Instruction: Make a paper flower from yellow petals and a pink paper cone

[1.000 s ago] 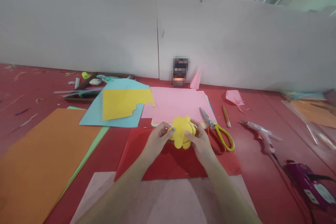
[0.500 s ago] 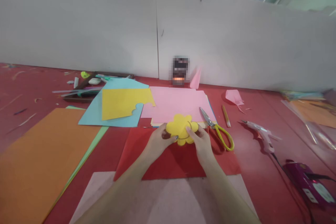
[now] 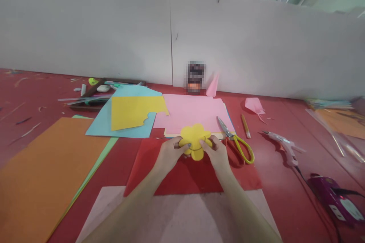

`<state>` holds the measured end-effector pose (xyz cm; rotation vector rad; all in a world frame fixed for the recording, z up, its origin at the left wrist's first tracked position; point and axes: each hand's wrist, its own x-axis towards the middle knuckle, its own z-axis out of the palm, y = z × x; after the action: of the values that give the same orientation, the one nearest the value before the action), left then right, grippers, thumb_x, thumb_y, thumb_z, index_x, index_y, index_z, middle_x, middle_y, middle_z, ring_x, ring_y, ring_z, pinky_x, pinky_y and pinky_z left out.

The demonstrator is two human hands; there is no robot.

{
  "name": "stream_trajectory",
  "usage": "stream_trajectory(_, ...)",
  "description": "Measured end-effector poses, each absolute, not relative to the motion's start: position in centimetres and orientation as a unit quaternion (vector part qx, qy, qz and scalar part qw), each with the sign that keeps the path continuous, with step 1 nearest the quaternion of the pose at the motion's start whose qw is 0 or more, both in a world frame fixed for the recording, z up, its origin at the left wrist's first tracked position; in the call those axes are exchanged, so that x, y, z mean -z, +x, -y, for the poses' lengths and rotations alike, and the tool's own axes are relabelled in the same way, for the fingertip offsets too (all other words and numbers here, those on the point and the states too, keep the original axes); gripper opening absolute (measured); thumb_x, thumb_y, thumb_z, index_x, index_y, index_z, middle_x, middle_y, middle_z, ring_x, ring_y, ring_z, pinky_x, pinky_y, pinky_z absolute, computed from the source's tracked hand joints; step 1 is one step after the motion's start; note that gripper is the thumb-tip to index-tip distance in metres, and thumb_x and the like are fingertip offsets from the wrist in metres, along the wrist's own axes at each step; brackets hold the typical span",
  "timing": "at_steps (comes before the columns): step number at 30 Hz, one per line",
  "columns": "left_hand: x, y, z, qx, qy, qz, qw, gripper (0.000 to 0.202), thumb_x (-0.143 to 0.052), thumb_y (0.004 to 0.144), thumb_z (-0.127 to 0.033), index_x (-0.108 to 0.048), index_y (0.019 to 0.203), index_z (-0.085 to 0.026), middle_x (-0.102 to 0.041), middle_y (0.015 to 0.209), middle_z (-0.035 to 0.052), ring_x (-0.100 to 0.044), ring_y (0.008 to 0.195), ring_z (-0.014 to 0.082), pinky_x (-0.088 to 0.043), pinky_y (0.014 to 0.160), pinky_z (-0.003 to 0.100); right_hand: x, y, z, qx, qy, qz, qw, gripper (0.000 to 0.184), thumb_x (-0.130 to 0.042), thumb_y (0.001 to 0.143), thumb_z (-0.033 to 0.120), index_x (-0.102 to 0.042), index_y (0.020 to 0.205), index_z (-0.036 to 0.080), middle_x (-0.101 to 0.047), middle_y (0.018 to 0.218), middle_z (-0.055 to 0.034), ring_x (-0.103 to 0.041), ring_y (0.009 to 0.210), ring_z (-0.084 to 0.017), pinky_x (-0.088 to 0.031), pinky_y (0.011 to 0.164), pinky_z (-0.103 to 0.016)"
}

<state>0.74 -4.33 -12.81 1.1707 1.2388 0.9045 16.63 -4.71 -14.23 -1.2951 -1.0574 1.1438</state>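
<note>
A yellow paper flower (image 3: 195, 135) with rounded petals is held up between my two hands, above a red sheet (image 3: 182, 178). My left hand (image 3: 170, 154) pinches its left edge, thumb on the front face. On the opposite edge, my right hand (image 3: 216, 153) grips it the same way, with the fingers partly hidden behind. A dark curved line runs across the flower. Scissors with yellow handles (image 3: 243, 150) lie just beyond my right hand, partly on a stack of pink paper (image 3: 191, 112).
To the left are a yellow sheet with a scalloped cutout (image 3: 129, 112), a light blue sheet (image 3: 99, 127) and an orange sheet (image 3: 57, 167). On the right lie a pencil-like stick (image 3: 245, 126), a glue gun (image 3: 283, 146) and a purple power strip (image 3: 336, 199). A white partition (image 3: 114, 26) stands behind.
The yellow flower has turned and tilted between my hands, and its lower petal now hangs more to the front. Both hands have shifted slightly and keep their pinch; the surroundings stay the same.
</note>
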Motion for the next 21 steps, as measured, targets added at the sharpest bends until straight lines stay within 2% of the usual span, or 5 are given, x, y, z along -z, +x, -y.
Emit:
stream_trajectory(5,12.79,0.64,4.10,-0.402,0.483,-0.532,0.567,0.023,-0.064,0.066,-0.037,-0.061,0.074,-0.016,-0.066,0.065,0.0003,-0.063,0.061,0.0169,-0.052,0.059,0.028,14.17,16.85,4.69,-0.465,-0.551,0.438,0.537,0.025,-0.064,0.069,0.040,-0.058,0.066,0.016,-0.060,0.066,0.0003,-0.054,0.065,-0.014,-0.044,0.062,-0.025)
stream_trajectory(9,12.57,0.67,3.91,-0.432,0.440,-0.544,0.568,0.028,-0.067,0.062,-0.041,-0.062,0.073,-0.015,-0.068,0.069,0.0015,-0.064,0.070,0.0191,-0.052,0.065,0.031,14.06,16.82,4.77,-0.507,-0.533,0.395,0.550,0.025,-0.067,0.067,0.040,-0.062,0.071,0.016,-0.063,0.071,-0.0017,-0.056,0.069,-0.016,-0.046,0.067,-0.028)
stream_trajectory(12,12.67,0.59,3.78,-0.444,0.424,-0.552,0.564,0.031,-0.067,0.061,-0.045,-0.062,0.071,-0.016,-0.067,0.068,0.0017,-0.063,0.069,0.0199,-0.052,0.064,0.032,13.58,16.71,4.89,-0.546,-0.510,0.368,0.553,0.027,-0.069,0.064,0.040,-0.066,0.075,0.016,-0.066,0.075,-0.0033,-0.058,0.074,-0.019,-0.047,0.073,-0.032)
stream_trajectory(15,12.81,0.51,3.79,-0.434,0.448,-0.575,0.529,0.030,-0.063,0.064,-0.045,-0.061,0.068,-0.016,-0.066,0.065,0.0008,-0.062,0.067,0.0184,-0.050,0.061,0.028,13.36,16.66,4.94,-0.553,-0.503,0.364,0.555,0.030,-0.072,0.060,0.041,-0.067,0.076,0.016,-0.066,0.076,-0.0029,-0.059,0.076,-0.020,-0.046,0.075,-0.033)
stream_trajectory(21,12.61,0.36,4.07,-0.390,0.535,-0.629,0.408,0.029,-0.058,0.068,-0.042,-0.052,0.055,-0.017,-0.054,0.051,-0.0048,-0.054,0.057,0.0120,-0.039,0.049,0.018,14.30,16.81,4.80,-0.492,-0.543,0.436,0.523,0.032,-0.064,0.067,0.046,-0.064,0.076,0.016,-0.063,0.071,-0.0017,-0.056,0.069,-0.017,-0.045,0.065,-0.027)
